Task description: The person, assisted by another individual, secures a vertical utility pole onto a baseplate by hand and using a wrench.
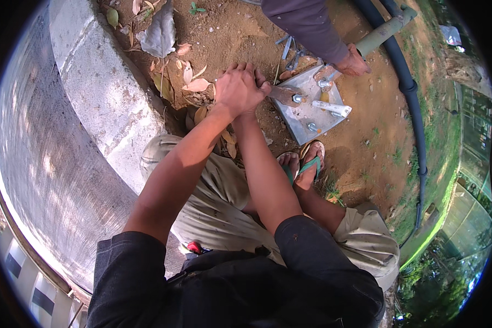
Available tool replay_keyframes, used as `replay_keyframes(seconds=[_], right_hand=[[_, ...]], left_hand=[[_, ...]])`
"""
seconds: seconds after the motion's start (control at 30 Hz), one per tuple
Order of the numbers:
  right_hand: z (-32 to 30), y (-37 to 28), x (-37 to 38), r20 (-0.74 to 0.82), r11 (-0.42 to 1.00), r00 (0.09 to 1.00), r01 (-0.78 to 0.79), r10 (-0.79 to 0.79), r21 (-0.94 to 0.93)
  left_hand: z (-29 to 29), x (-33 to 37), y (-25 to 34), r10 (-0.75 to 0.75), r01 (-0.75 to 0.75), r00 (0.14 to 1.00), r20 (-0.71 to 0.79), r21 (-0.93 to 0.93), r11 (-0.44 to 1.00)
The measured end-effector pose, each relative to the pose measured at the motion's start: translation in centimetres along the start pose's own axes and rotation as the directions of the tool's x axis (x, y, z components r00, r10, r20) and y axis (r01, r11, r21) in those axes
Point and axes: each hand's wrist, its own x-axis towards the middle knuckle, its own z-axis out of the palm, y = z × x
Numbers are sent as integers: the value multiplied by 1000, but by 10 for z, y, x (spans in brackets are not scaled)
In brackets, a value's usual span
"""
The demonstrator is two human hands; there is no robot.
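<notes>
My left hand point(238, 92) lies over my right hand, its fingers curled and its thumb toward the metal plate. Most of my right hand point(250, 112) is hidden beneath it; only the wrist side shows. From beside the thumb, a flat brown piece point(283, 94) reaches to a bolt point(298, 98); its kind and how it is held cannot be made out. The grey square plate point(296, 123) sits tilted in view on the soil. Other bolts with nuts point(325, 83) stand up from it, and a short white rod point(332, 107) lies across its middle.
Another person's hand point(353, 63) is near the plate's far corner, beside a grey-green pipe point(387, 34). A thick black pipe point(413, 101) curves down the right. Concrete kerb point(101, 82) runs along the left. Dry leaves point(195, 85) lie near my hands; my sandalled foot point(311, 161) is close to the plate.
</notes>
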Motion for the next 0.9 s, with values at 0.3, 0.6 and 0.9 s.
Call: replay_keyframes(seconds=[0.3,0.6,0.9], right_hand=[[-1,20,-7,4,1000,1000,1,-1,-10],[-2,15,-35,-95,989,994,-60,48,-138],[-55,-59,-162,-324,841,892,-422,316,-339]], left_hand=[[-5,10,-5,-80,84,996,33,-168,982],[-27,17,17,-169,182,983,73,-263,947],[23,-36,34,225,-64,635,739,-240,969]])
